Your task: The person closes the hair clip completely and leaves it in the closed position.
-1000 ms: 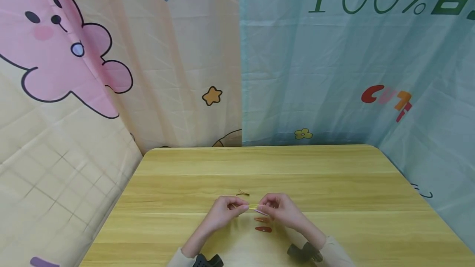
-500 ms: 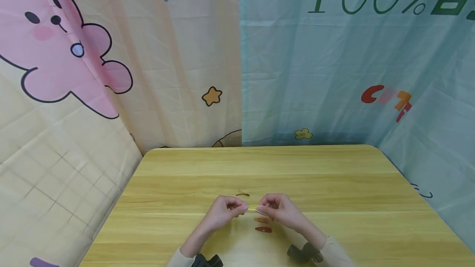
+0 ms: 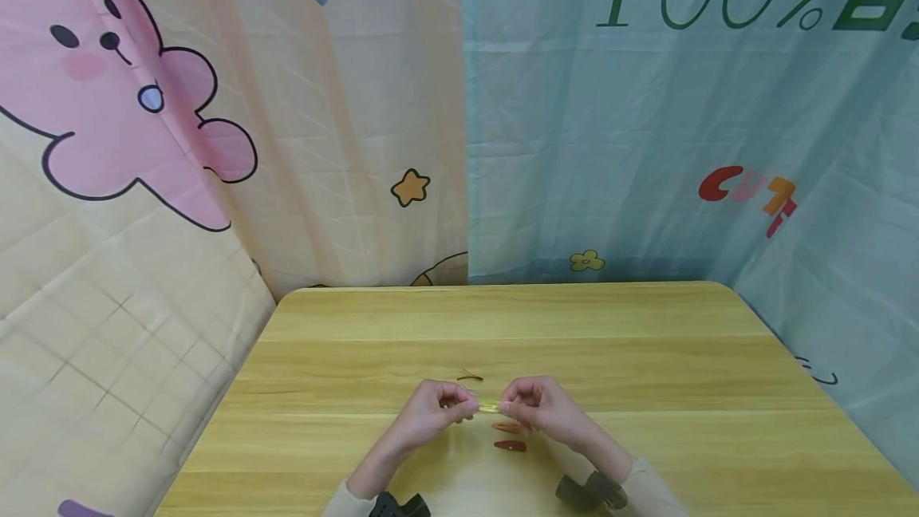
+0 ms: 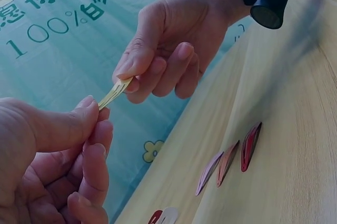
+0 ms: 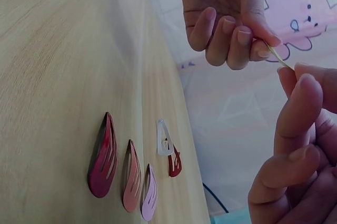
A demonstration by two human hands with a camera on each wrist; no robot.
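Note:
A yellow snap hair clip (image 4: pixel 113 93) is stretched between my two hands above the table, slightly bowed. My left hand (image 3: pixel 435 412) pinches one end between thumb and forefinger; its other fingers are curled. With thumb and forefinger my right hand (image 3: pixel 543 408) grips the opposite end. The fingertips cover both ends of the clip. Below, in the right wrist view, lie a dark red hair clip (image 5: pixel 103 163), an orange-brown hair clip (image 5: pixel 131 182) and a lilac hair clip (image 5: pixel 149 197), roughly side by side.
A white hair clip (image 5: pixel 164 138) partly overlaps a red hair clip (image 5: pixel 175 165), farther from the person than the row of clips. All lie on the wood-grain table (image 3: pixel 345 357). Printed curtains (image 3: pixel 388 102) hang behind the table.
The yellow hair clip and the fingertips have shifted slightly toward the person. In the head view the lilac hair clip, seen earlier, is now hidden. Both hands keep their pinch.

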